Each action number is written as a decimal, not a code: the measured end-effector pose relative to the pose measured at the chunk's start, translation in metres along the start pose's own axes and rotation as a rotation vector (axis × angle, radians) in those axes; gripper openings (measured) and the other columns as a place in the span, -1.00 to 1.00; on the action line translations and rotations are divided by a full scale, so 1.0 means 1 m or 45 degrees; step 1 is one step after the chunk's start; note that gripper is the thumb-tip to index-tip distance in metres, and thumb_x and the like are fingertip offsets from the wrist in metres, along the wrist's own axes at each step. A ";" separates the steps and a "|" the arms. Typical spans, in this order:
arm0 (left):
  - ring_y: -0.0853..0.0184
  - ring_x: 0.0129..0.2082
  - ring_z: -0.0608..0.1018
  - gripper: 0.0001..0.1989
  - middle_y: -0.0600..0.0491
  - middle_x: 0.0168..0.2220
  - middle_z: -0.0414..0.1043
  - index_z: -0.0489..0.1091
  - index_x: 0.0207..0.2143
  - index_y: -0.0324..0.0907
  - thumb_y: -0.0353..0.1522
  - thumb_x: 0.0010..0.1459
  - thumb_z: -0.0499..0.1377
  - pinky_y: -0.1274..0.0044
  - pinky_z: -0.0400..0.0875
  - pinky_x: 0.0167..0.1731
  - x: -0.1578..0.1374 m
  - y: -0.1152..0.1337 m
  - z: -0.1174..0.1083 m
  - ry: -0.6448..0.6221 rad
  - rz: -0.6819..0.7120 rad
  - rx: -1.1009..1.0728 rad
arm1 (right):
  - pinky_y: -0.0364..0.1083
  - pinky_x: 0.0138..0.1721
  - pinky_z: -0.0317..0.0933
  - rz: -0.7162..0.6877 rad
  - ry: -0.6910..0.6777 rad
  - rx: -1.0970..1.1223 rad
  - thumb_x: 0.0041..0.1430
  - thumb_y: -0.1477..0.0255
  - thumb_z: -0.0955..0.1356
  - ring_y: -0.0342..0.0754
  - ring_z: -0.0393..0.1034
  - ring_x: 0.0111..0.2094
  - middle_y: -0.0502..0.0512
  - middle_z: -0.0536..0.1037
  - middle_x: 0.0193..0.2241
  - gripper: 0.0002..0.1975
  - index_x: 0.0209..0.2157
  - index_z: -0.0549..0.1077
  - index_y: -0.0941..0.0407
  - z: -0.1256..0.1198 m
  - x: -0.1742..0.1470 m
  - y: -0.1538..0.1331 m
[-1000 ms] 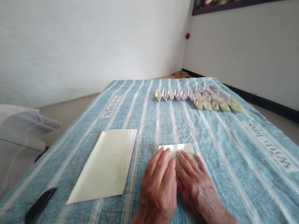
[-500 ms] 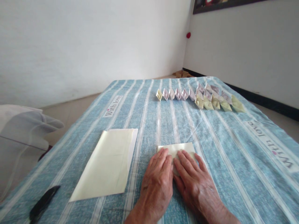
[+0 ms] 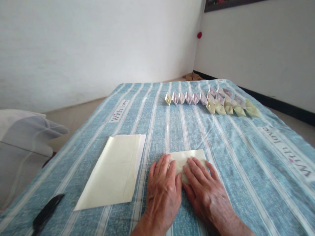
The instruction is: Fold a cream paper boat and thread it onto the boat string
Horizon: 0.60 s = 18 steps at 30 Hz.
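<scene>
A folded piece of pale yellow paper (image 3: pixel 188 155) lies flat on the striped blue cloth in front of me. Across its left side rests my left hand (image 3: pixel 164 186), fingers stretched out and slightly apart. My right hand (image 3: pixel 205 186) lies flat over the paper's right part, its fingers spread and pressing down. The lower part of the paper is mostly hidden beneath both hands. To the left is a stack of larger pale yellow sheets (image 3: pixel 115 173), with a white edge showing along its right side.
Several small folded paper boats (image 3: pixel 188 97), lilac and yellow, stand in rows at the far right of the table. A black-handled object, perhaps a knife (image 3: pixel 48 211), lies at the near left. The tablecloth (image 3: pixel 98 157) reaches the table edges, and pale fabric (image 3: pixel 24 141) hangs at left.
My left hand has shifted slightly left on the paper, and its fingers have spread more. My right hand stays almost in the same place.
</scene>
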<state>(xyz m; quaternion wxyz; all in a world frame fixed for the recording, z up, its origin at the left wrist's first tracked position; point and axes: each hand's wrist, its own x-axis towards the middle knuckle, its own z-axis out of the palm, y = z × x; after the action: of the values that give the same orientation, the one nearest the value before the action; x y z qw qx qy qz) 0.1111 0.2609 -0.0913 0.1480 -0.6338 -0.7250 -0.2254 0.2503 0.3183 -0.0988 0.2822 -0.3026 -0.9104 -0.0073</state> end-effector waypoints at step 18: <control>0.00 0.13 0.43 -0.69 -0.20 0.10 0.43 0.34 0.01 -0.30 -0.42 0.29 -0.04 0.10 0.39 -0.02 -0.002 0.001 0.000 -0.061 0.006 0.115 | 0.21 0.16 0.12 -0.004 0.014 -0.008 0.35 0.42 0.19 0.15 0.33 0.14 0.21 0.51 0.06 -0.68 -0.01 0.47 0.18 0.001 0.000 0.000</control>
<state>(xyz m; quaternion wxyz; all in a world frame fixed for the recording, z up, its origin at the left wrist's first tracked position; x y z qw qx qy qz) 0.1123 0.2589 -0.0919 0.1594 -0.6334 -0.7363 -0.1769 0.2493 0.3186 -0.0997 0.2861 -0.3020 -0.9093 -0.0123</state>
